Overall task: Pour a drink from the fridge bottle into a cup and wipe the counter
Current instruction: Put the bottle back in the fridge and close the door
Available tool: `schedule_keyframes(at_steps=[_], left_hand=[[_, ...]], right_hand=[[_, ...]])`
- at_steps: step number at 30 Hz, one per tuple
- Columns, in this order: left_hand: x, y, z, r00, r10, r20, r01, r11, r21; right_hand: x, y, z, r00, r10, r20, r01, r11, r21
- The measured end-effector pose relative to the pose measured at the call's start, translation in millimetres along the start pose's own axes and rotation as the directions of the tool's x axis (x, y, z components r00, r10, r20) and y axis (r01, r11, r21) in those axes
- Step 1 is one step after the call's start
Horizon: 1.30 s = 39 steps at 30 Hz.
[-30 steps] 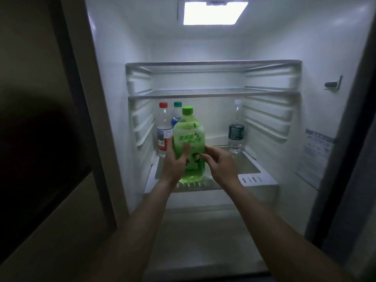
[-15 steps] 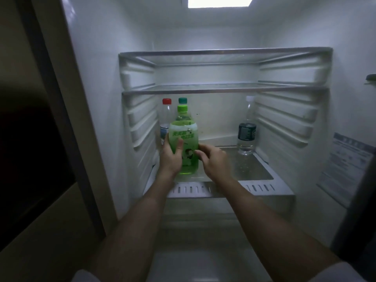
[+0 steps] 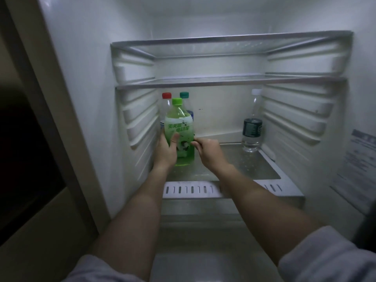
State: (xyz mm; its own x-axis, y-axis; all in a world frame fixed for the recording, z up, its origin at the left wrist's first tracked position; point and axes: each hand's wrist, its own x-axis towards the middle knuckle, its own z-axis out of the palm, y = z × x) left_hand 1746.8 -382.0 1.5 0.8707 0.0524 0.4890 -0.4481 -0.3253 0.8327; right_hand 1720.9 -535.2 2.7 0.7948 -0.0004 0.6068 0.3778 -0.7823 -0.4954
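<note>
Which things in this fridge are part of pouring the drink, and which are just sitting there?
Part of the job:
green bottle, gripped by the left hand
right hand, holding its other side

Just sitting there:
red-capped bottle and teal-capped bottle, behind it
clear water bottle, at the right of the shelf
wall sticker

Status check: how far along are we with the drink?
Done: the fridge stands open. In hand: left hand and right hand hold the green bottle upright on the shelf. Left: no cup or counter shows, so pouring and wiping probably remain.
</note>
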Motion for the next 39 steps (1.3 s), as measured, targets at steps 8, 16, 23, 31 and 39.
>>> schedule_keyframes(at_steps=[8,16,23,31,39], left_hand=[[-1,-5,2,0.999,0.007,-0.035,-0.003,0.992,0.124],[-8,11,-2,0.995,-0.096,-0.021,0.098,0.989,0.115],[-20,40,-15,0.985,-0.058,-0.162,0.096,0.967,0.235],[-64,52,-26,0.938,0.347,-0.014,-0.321,0.881,0.349],[-165,69,-52,0.918,0.208,0.338,-0.352,0.82,0.452]], right_hand=[[3,3,-3,0.998,-0.012,0.064,0.017,0.998,-0.069],[-4,-5,-5,0.998,-0.032,0.051,0.036,0.997,-0.068],[-17,-19,-21,0.997,0.044,0.067,-0.033,0.987,-0.16],[-82,-50,-54,0.997,0.079,-0.002,-0.073,0.908,-0.414],[-191,-88,-101,0.974,0.222,0.037,-0.176,0.853,-0.492]])
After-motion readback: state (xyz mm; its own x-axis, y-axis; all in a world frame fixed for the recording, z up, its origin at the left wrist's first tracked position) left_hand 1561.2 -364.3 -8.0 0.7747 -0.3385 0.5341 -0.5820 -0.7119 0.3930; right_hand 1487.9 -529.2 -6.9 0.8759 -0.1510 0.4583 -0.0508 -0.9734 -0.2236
